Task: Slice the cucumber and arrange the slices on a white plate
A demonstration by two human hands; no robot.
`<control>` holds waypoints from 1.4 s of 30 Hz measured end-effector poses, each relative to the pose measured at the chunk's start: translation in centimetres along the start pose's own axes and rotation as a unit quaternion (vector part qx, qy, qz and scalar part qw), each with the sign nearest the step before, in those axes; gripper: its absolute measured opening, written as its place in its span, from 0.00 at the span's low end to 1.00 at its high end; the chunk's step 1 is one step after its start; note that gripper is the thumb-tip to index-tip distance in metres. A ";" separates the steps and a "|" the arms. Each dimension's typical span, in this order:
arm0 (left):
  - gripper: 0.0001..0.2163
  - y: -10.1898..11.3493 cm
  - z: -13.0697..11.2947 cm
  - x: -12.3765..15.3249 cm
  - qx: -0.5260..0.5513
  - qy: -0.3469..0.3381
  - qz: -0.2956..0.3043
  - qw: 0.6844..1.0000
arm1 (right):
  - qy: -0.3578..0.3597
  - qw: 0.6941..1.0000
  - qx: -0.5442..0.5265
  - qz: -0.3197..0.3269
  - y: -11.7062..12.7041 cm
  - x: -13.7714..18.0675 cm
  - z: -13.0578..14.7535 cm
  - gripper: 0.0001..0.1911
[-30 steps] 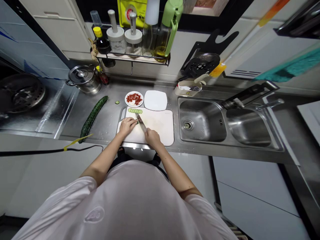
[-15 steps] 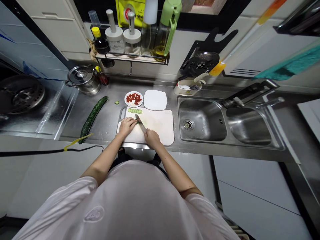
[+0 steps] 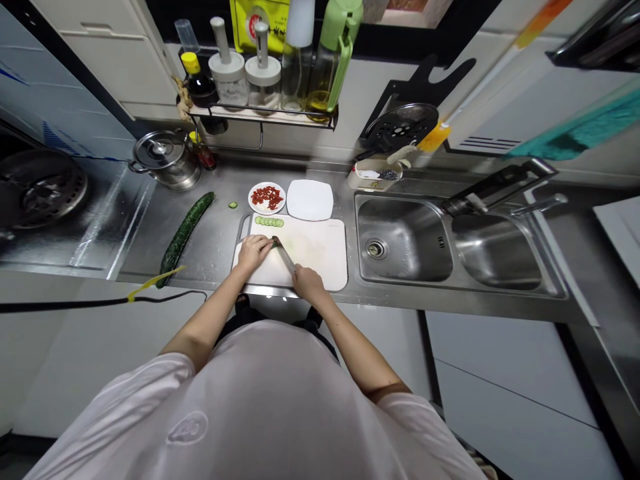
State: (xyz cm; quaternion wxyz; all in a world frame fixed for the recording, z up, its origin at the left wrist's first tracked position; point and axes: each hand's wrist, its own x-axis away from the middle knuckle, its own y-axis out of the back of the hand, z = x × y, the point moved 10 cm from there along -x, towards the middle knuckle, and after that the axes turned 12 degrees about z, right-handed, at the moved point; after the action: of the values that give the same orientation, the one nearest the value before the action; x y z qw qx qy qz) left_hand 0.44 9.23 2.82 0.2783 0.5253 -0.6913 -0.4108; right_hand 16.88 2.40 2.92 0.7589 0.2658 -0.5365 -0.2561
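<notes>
My right hand (image 3: 308,281) is closed round the handle of a kitchen knife (image 3: 286,257), its blade slanting up and left over the white cutting board (image 3: 325,257). My left hand (image 3: 254,252) has its fingers bent and pressed down on a piece of cucumber (image 3: 275,243), mostly hidden under them. The knife's tip meets the cucumber at my left fingertips. Overlapping cucumber slices (image 3: 269,221) lie in a row near the board's far edge. Beyond the board are a white plate of chopped red pieces (image 3: 267,197) and a white square plate (image 3: 310,200).
A whole cucumber (image 3: 186,237) and a cut-off end (image 3: 233,205) lie left of the board. A lidded steel pot (image 3: 163,160) stands behind them. The double sink (image 3: 405,240) is on the right. Overhead, a wall rack (image 3: 265,117) holds bottles and jars.
My right hand has shifted slightly right and down, drawing the knife back. Its tip now sits lower, by my left fingertips. My left hand stays almost still.
</notes>
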 end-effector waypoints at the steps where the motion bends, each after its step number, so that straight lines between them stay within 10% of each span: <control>1: 0.12 0.0 0.1 0.0 0.000 0.003 0.002 1.000 | 0.000 1.000 0.002 -0.003 0.0 0.0 0.0 0.13; 42: 0.12 0.2 -0.1 -0.2 0.003 0.007 0.011 1.000 | 0.002 1.000 0.014 -0.018 0.5 -0.9 0.9 0.13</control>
State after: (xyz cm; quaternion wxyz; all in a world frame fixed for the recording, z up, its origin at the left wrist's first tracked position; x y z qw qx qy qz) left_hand 0.52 9.42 3.06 0.2866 0.5212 -0.6964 -0.4016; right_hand 15.80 3.28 2.91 0.7512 0.2867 -0.5340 -0.2614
